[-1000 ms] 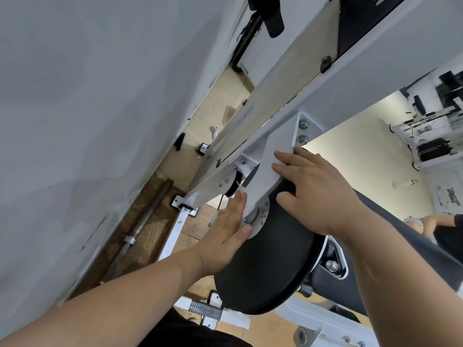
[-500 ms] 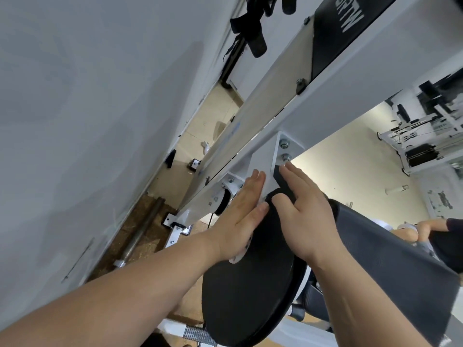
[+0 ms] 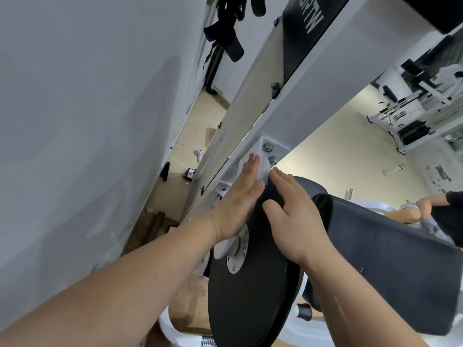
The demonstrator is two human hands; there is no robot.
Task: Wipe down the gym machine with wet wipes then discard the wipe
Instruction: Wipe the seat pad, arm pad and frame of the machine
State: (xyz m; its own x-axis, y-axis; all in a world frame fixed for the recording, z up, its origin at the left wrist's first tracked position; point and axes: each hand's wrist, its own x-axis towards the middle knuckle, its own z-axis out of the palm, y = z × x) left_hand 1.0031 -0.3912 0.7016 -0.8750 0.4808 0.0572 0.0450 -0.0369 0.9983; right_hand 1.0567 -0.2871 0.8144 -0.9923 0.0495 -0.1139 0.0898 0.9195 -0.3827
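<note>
1. Left hand (image 3: 238, 204) has slid up the white bracket (image 3: 280, 146), away from the hub of the disc (image 3: 250, 296) and toward the two bolts above the disc. The right hand (image 3: 298, 226) has drawn back off the bracket onto the disc's top rim.
2. Left of the disc, a pale wall (image 3: 87, 121) fills the view, with a dark bar (image 3: 155, 221) on the floor at its foot.
3. The left hand lies flat just above the disc's hub, fingers straight and together, pressing on the bracket. A white edge past its fingertips looks like the wipe (image 3: 261, 171), lapping the disc's upper edge; I cannot tell for sure.
4. The disc is black and stands on edge.
5. The right hand rests relaxed on the disc's top rim, thumb on the disc's face and fingers nearly straight, grasping nothing.
6. Right of the disc slants a black pad (image 3: 388, 259), and beyond it another person's hand (image 3: 423, 207) shows.
</note>
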